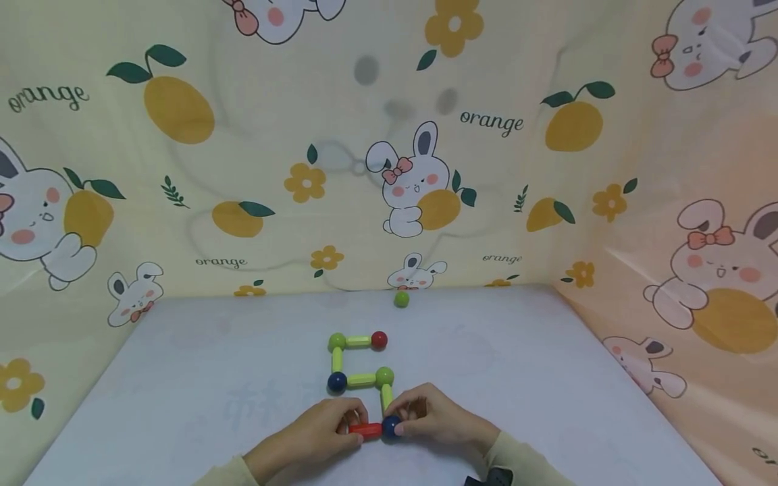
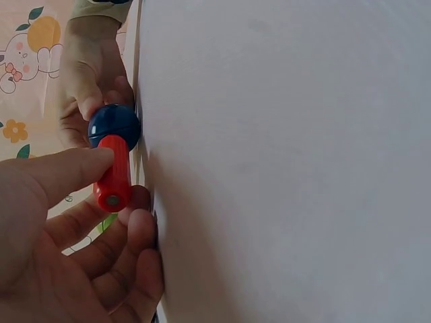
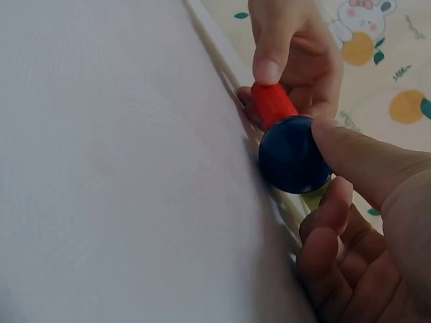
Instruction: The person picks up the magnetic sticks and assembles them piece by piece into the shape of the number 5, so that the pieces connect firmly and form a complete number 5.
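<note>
My left hand (image 1: 325, 426) pinches a red magnetic rod (image 1: 363, 430) between thumb and fingers. The rod's far end meets a dark blue ball (image 1: 390, 427), which my right hand (image 1: 439, 420) holds with thumb and fingers. In the left wrist view, the free end of the red rod (image 2: 113, 176) faces the camera. A light green rod (image 1: 386, 398) runs from near the blue ball up to a green ball (image 1: 384, 376). From there the figure goes on through another rod (image 1: 362, 380), a second blue ball (image 1: 337, 383), a green ball (image 1: 337, 341) and a red ball (image 1: 379, 339).
A loose green ball (image 1: 402, 299) lies at the back of the white table (image 1: 516, 351). Behind it and along the sides hangs a cloth (image 1: 340, 101) printed with rabbits and oranges. Something black (image 1: 497, 476) shows at the bottom edge by the right sleeve.
</note>
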`<state>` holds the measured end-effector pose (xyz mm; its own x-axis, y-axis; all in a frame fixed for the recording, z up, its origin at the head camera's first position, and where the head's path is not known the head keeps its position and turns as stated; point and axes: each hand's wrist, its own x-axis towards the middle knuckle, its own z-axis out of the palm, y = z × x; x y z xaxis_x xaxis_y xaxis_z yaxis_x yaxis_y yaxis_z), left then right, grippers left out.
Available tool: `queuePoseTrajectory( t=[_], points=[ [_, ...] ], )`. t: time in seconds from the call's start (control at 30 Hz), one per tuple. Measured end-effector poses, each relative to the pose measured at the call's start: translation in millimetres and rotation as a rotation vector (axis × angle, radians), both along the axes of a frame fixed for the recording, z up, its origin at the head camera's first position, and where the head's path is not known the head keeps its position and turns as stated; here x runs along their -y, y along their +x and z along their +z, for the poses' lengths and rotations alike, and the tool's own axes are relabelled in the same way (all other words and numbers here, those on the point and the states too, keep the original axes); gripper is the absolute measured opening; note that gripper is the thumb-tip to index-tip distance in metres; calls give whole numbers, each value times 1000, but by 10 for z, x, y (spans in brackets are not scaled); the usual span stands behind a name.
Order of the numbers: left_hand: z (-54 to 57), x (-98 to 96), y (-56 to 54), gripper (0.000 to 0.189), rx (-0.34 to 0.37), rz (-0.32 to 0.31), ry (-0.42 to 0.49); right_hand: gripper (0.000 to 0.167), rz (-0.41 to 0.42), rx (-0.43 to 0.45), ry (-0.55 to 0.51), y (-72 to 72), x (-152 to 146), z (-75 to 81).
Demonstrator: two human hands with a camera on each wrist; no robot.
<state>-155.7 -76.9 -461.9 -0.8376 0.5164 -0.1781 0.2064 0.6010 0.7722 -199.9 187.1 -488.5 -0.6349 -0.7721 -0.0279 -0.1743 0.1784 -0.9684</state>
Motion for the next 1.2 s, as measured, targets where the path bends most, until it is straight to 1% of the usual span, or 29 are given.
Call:
queuePoseTrajectory(
  t=[0.17, 0.33, 0.43, 0.57, 0.67, 0.77, 0.83, 1.0, 1.1, 1.2],
  points=[
    [-5, 14, -18, 15, 5, -15, 24, 36, 9, 49, -25, -14, -12, -13],
    [8, 57, -41, 10, -16, -37, 35, 36, 25, 63, -39, -23, -24, -34],
    [76, 87, -74, 10, -18, -40, 57, 35, 30, 60, -48, -29, -25, -44],
    [201, 101, -159, 15, -55, -56, 97, 35, 33, 61, -49, -32, -22, -44],
    [288, 87, -255, 17, -94, -52, 115, 36, 32, 69, -44, -31, -22, -40],
    [358, 47, -372, 17, -112, -18, 124, 36, 34, 76, -47, -30, -27, -40],
    [386, 11, -463, 16, -134, 8, 128, 35, 34, 78, -49, -31, -29, -44],
    [410, -84, -713, 18, -170, 87, 144, 35, 31, 79, -45, -35, -31, -47],
    [410, -132, -851, 19, -161, 153, 146, 35, 25, 88, -40, -35, -32, -43],
    [398, -170, -981, 17, -168, 209, 135, 35, 19, 93, -34, -35, -36, -40]
  ],
)
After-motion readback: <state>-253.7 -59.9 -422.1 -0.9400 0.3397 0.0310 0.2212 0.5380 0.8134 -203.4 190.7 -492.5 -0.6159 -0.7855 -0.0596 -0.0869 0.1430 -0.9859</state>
